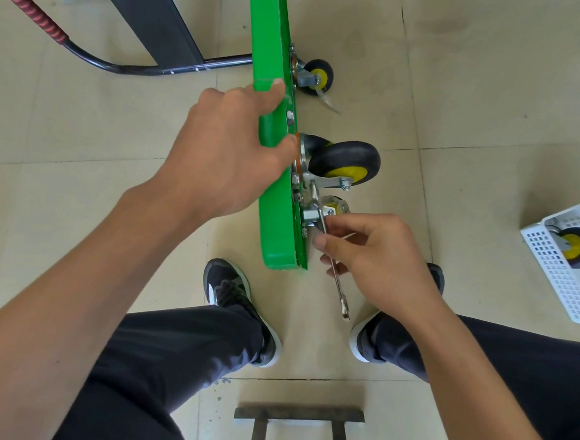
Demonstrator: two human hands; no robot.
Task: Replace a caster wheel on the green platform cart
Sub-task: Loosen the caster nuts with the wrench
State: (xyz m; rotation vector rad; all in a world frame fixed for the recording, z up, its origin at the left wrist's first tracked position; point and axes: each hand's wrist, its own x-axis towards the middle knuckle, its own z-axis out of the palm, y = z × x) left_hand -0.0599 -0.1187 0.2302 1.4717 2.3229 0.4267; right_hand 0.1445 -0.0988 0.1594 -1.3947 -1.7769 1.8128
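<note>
**Op:** Head cam only, looking down at the floor. I see the green platform cart [277,191] tipped up on its edge, deck to the left, underside w/ casters facing right. Its black handle bar [120,67] w/ the red grip lies on the tiles, top left.

**Desk:** Hands?

**Op:** Left hand [225,146] grips the cart's upper edge, thumb over the rim just by the caster plate, fingers wrapped on the deck side. Right hand [372,256] pinches a slim metal wrench [337,278] partway along the shank; thumb and fingers curled round it. The wrench head sits at the hardware on the cart's underside, low down near the corner; the free end points toward the person's feet.

**Desk:** Which bolt?

**Op:** Can't tell exactly — the fingers cover part of it, prob. a nut on the mounting plate, but I won't swear to it.

**Desk:** Wheels?

**Op:** Near caster wheel [346,162], black tyre, yellow hub, is mounted just above the wrench head. A second caster [314,77] is mounted farther up the cart, resting by the floor. A loose spare wheel [578,247], same colours, lies in a white perforated basket [558,283] well apart at the right edge.

**Desk:** Anything else?

**Op:** Person's dark trousers and black sneakers [229,287] either side of the cart's end. A dark metal frame [299,416] on the floor at bottom centre.
</note>
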